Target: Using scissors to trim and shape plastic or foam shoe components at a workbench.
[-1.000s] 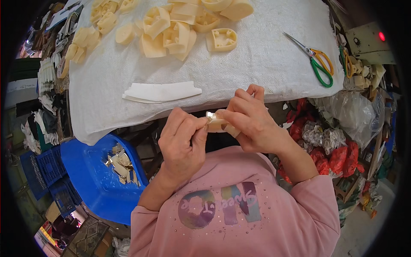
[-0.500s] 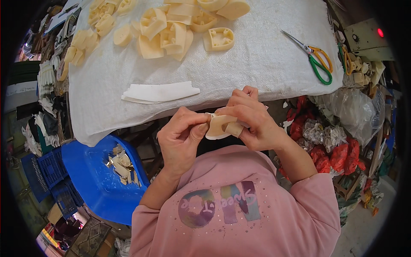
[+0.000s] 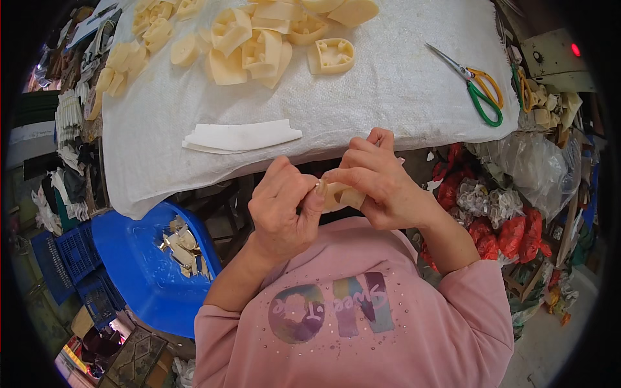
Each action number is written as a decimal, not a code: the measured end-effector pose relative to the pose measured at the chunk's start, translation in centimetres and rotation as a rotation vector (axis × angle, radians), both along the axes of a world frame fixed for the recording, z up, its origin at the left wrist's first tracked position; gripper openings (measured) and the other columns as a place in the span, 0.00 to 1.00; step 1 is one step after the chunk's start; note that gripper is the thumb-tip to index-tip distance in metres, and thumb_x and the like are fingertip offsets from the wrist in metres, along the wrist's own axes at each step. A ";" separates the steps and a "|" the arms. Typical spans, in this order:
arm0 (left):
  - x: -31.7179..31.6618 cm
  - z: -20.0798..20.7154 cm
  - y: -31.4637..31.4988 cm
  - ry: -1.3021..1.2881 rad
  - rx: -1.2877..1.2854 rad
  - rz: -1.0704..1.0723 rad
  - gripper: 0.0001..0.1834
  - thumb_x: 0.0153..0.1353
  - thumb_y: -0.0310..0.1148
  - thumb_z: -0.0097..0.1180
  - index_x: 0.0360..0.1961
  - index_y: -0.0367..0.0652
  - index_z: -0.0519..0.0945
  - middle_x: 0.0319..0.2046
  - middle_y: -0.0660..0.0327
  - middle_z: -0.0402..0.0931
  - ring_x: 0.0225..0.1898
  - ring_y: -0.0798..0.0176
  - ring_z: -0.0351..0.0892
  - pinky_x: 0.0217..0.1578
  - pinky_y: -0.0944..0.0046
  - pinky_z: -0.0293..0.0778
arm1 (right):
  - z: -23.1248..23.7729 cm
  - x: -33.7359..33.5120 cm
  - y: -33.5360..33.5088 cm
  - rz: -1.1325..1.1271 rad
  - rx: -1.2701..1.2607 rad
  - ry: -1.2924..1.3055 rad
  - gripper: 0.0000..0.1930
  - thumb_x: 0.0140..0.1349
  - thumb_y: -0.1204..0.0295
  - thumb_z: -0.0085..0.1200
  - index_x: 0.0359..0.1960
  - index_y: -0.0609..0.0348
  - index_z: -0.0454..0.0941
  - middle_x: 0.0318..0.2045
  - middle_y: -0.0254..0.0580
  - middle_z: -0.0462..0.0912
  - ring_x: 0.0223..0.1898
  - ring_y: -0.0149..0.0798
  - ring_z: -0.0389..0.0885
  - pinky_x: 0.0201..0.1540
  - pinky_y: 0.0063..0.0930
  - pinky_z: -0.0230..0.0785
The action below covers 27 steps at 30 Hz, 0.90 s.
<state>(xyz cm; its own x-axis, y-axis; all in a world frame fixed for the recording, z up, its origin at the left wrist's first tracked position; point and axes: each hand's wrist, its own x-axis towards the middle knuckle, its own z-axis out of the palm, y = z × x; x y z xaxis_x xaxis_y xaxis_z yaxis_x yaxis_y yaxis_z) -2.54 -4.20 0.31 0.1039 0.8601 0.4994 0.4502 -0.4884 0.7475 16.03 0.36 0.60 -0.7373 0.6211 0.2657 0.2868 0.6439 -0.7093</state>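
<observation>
Close together in front of my chest, both hands work on a cream shoe heel (image 3: pixel 334 196), largely hidden by my fingers. My left hand (image 3: pixel 279 205) is closed, with thumb and forefinger pinched at the heel's left edge. Around its right side curl the fingers of my right hand (image 3: pixel 387 187), the forefinger reaching toward the left thumb. Beyond them, white curved strips (image 3: pixel 242 137) lie stacked near the table's front edge. Several cream hollow shoe heels (image 3: pixel 261 57) are heaped at the far side, one of them (image 3: pixel 332 57) set slightly apart.
White woven cloth (image 3: pixel 394 77) covers the table. Scissors (image 3: pixel 477 84) with green and yellow handles lie at its right. A blue basin (image 3: pixel 139 284) at lower left holds scraps (image 3: pixel 184 249). Blue crates (image 3: pixel 77 252) stand farther left; red bags (image 3: pixel 511 236) are at right.
My left hand has turned and shifted right, closing in on the right hand. It now covers much of the heel, whose inner face showed before.
</observation>
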 end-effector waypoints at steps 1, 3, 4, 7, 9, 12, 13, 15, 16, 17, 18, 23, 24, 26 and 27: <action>0.1 0.0 0.0 0.000 0.001 0.001 0.07 0.54 0.25 0.58 0.23 0.35 0.73 0.16 0.59 0.64 0.17 0.59 0.60 0.20 0.65 0.58 | 0.0 -0.1 0.0 0.016 -0.001 0.005 0.26 0.28 0.82 0.49 0.38 0.53 0.77 0.25 0.34 0.67 0.33 0.39 0.66 0.42 0.39 0.49; 0.2 -0.4 -0.1 -0.053 -0.030 0.009 0.10 0.57 0.27 0.57 0.22 0.36 0.72 0.14 0.62 0.60 0.17 0.65 0.55 0.21 0.65 0.56 | 0.1 -0.1 0.0 0.037 -0.013 -0.006 0.26 0.28 0.82 0.49 0.38 0.53 0.77 0.25 0.33 0.68 0.34 0.39 0.66 0.42 0.39 0.49; 0.2 -0.7 -0.2 -0.054 -0.029 0.010 0.10 0.57 0.27 0.57 0.22 0.36 0.72 0.14 0.62 0.60 0.17 0.65 0.55 0.21 0.65 0.56 | 0.2 0.0 0.0 0.055 -0.025 -0.018 0.27 0.28 0.83 0.48 0.37 0.52 0.77 0.25 0.33 0.69 0.34 0.39 0.66 0.43 0.40 0.49; 0.4 -0.9 -0.4 -0.181 -0.035 -0.033 0.07 0.52 0.26 0.61 0.23 0.37 0.74 0.16 0.60 0.62 0.17 0.61 0.60 0.20 0.67 0.58 | -0.3 0.0 0.4 0.011 0.042 0.017 0.24 0.32 0.82 0.53 0.37 0.50 0.78 0.27 0.31 0.71 0.35 0.37 0.67 0.45 0.41 0.49; 0.6 -0.1 -0.6 -0.237 -0.124 0.026 0.07 0.47 0.25 0.64 0.26 0.39 0.78 0.22 0.62 0.66 0.24 0.61 0.64 0.25 0.67 0.62 | -0.2 -0.1 0.6 -0.044 0.109 0.052 0.23 0.34 0.81 0.56 0.37 0.48 0.78 0.28 0.30 0.72 0.36 0.36 0.67 0.45 0.42 0.48; -0.6 -1.4 -0.8 0.011 0.141 0.077 0.11 0.48 0.32 0.68 0.31 0.40 0.79 0.29 0.63 0.67 0.34 0.61 0.64 0.34 0.65 0.63 | 0.4 -0.5 0.6 -0.085 0.235 0.046 0.19 0.41 0.75 0.59 0.38 0.43 0.78 0.32 0.28 0.74 0.38 0.35 0.68 0.46 0.43 0.48; -0.5 -1.1 -0.8 0.008 0.115 0.085 0.11 0.46 0.29 0.68 0.31 0.43 0.80 0.30 0.63 0.67 0.36 0.59 0.65 0.35 0.63 0.64 | 0.4 -0.6 0.6 -0.103 0.294 0.044 0.18 0.43 0.75 0.58 0.38 0.43 0.78 0.32 0.28 0.74 0.38 0.36 0.68 0.47 0.44 0.48; -0.5 -1.1 0.0 0.004 0.155 0.101 0.11 0.45 0.27 0.68 0.31 0.44 0.80 0.29 0.63 0.67 0.36 0.59 0.65 0.35 0.63 0.64 | 0.3 -0.6 0.7 -0.119 0.356 0.040 0.17 0.45 0.75 0.58 0.38 0.43 0.78 0.32 0.28 0.74 0.39 0.36 0.68 0.48 0.44 0.48; -0.5 -1.1 0.2 0.003 0.190 0.113 0.12 0.44 0.26 0.68 0.31 0.44 0.80 0.29 0.64 0.67 0.35 0.59 0.65 0.34 0.63 0.64 | 0.2 -0.5 0.9 -0.104 0.386 0.011 0.17 0.45 0.75 0.57 0.40 0.42 0.77 0.36 0.31 0.75 0.41 0.38 0.68 0.48 0.44 0.48; -0.5 -0.9 0.2 0.002 0.192 0.114 0.12 0.44 0.26 0.68 0.31 0.44 0.80 0.29 0.64 0.67 0.35 0.59 0.65 0.34 0.63 0.64 | 0.1 -0.5 1.0 -0.090 0.417 -0.019 0.17 0.46 0.74 0.57 0.41 0.42 0.77 0.41 0.34 0.75 0.44 0.40 0.68 0.49 0.44 0.48; -0.5 -0.8 0.1 0.035 0.196 0.130 0.12 0.43 0.23 0.68 0.30 0.44 0.80 0.28 0.64 0.67 0.35 0.59 0.65 0.34 0.63 0.64 | 0.3 -0.5 1.1 -0.089 0.419 -0.020 0.17 0.46 0.74 0.57 0.41 0.42 0.77 0.41 0.34 0.75 0.44 0.40 0.68 0.49 0.44 0.48; -1.5 -0.9 -0.3 0.007 0.201 0.226 0.16 0.34 0.17 0.66 0.27 0.44 0.80 0.25 0.65 0.67 0.32 0.58 0.67 0.35 0.63 0.64 | 3.4 -0.3 1.3 0.029 0.067 0.064 0.18 0.54 0.67 0.59 0.48 0.46 0.76 0.56 0.54 0.65 0.54 0.52 0.63 0.57 0.48 0.48; -1.9 -0.9 -0.5 0.028 0.190 0.241 0.16 0.35 0.16 0.65 0.27 0.43 0.79 0.26 0.64 0.67 0.32 0.58 0.67 0.35 0.63 0.64 | 3.4 -0.1 1.0 0.039 0.068 0.064 0.18 0.54 0.67 0.59 0.48 0.46 0.76 0.56 0.54 0.65 0.54 0.52 0.63 0.57 0.48 0.48; -2.0 -0.8 -0.5 0.055 0.182 0.269 0.16 0.35 0.15 0.64 0.27 0.43 0.79 0.27 0.63 0.67 0.32 0.58 0.67 0.36 0.63 0.65 | 2.5 0.1 0.2 -0.255 -0.001 0.371 0.17 0.56 0.67 0.59 0.48 0.55 0.75 0.51 0.54 0.69 0.51 0.47 0.66 0.56 0.43 0.55; -1.5 -0.7 -0.3 -0.059 0.207 0.251 0.16 0.37 0.14 0.63 0.28 0.43 0.78 0.28 0.62 0.66 0.31 0.58 0.66 0.37 0.62 0.65 | 1.0 0.1 -0.6 -0.308 -0.143 0.479 0.18 0.56 0.69 0.59 0.47 0.59 0.73 0.48 0.51 0.70 0.50 0.44 0.67 0.54 0.38 0.58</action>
<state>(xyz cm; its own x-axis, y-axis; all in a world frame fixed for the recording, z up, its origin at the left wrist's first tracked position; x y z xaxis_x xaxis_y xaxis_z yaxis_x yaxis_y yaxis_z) -4.03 -4.54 -0.41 -0.1323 0.7349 0.6652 0.5348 -0.5121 0.6721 16.18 -0.28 1.57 -0.3355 0.8418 0.4227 0.0717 0.4703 -0.8796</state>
